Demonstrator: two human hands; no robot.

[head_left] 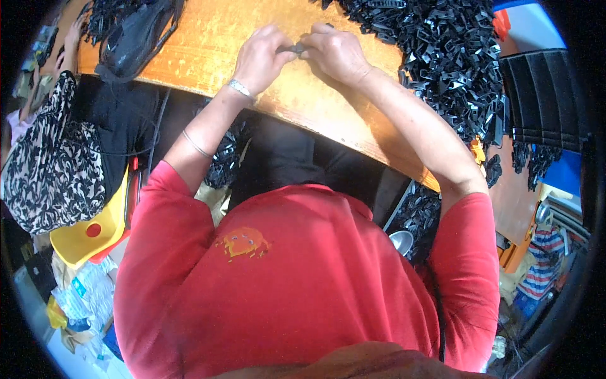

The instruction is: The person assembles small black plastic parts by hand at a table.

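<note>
Above the wooden table (pixel 189 47), my left hand (pixel 260 58) and my right hand (pixel 338 55) meet fingertip to fingertip. Between them is a small black plastic part (pixel 294 48), pinched from both sides; its exact kind is too small to make out. My right fingers are curled, and another dark bit shows at their far side. A large heap of black plastic clips (pixel 442 57) lies to the right of my right hand, covering that end of the table.
A black mesh bag (pixel 136 41) lies at the table's left. Beyond it sits another person in a patterned top (pixel 60 164), one hand on the table, near a yellow chair (pixel 95 234). More black parts (pixel 420 215) and a metal bowl (pixel 401 241) are below the table edge.
</note>
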